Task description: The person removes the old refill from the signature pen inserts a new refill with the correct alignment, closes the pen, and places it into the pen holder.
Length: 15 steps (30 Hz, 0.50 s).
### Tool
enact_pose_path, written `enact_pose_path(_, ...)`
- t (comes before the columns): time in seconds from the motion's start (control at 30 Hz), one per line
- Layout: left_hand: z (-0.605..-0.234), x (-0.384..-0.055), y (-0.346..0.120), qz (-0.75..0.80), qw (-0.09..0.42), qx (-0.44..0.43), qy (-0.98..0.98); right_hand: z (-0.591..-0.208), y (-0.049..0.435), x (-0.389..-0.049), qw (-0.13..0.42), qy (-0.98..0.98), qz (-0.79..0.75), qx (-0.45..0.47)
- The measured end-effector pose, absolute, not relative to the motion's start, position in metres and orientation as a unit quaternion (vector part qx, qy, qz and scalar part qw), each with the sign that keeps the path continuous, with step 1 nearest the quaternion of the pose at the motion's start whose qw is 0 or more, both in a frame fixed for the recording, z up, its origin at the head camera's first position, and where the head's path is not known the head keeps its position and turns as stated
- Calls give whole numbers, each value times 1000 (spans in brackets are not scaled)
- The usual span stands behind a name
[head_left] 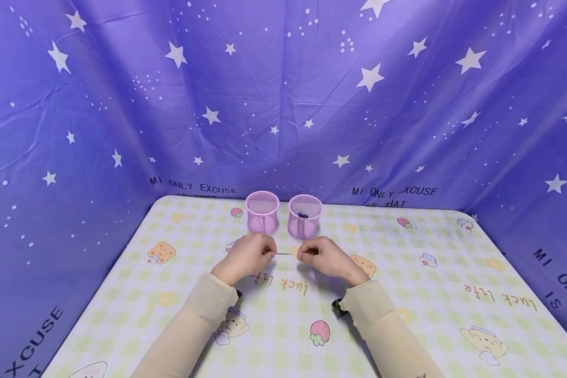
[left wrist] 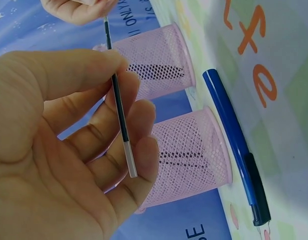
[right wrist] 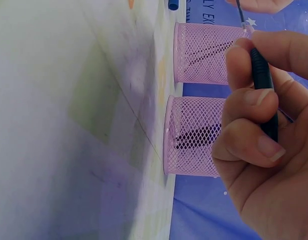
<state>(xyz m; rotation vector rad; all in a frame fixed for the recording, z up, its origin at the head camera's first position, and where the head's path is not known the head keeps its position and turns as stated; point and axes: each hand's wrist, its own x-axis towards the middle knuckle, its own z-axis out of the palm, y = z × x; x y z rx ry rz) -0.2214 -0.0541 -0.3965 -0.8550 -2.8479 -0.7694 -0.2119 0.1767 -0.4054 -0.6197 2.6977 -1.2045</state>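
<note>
In the left wrist view, my left hand point(head_left: 248, 256) pinches a thin dark ink refill point(left wrist: 120, 115) between thumb and forefinger; its pale tail end lies across the other fingers. My right hand point(head_left: 329, 257) holds a short black ribbed pen grip section point(right wrist: 262, 75), its lower part tucked behind curled fingers. The refill's tip meets the top of this section at my right fingertips, so the two hands face each other with the refill bridging them. On the cloth under my left hand lies a blue pen barrel point(left wrist: 230, 125) with a black clip end.
Two pink mesh cups stand side by side just beyond the hands. The left cup point(head_left: 252, 223) holds a few thin sticks, and dark-topped items show in the right cup point(head_left: 315, 227). A checked cloth point(head_left: 137, 325) covers the table; a blue starry curtain point(head_left: 283, 94) hangs behind.
</note>
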Motion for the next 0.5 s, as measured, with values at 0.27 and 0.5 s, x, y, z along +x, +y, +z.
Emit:
enact_pose_path(0.27, -398, -229, -51, -246, 22, -269, -931, -405, 177, -211, 61, 893, -400, -199)
enact_pose_path(0.5, -404, -240, -52, -232, 24, -271, -934, -405, 176, -211, 60, 893, -400, -200)
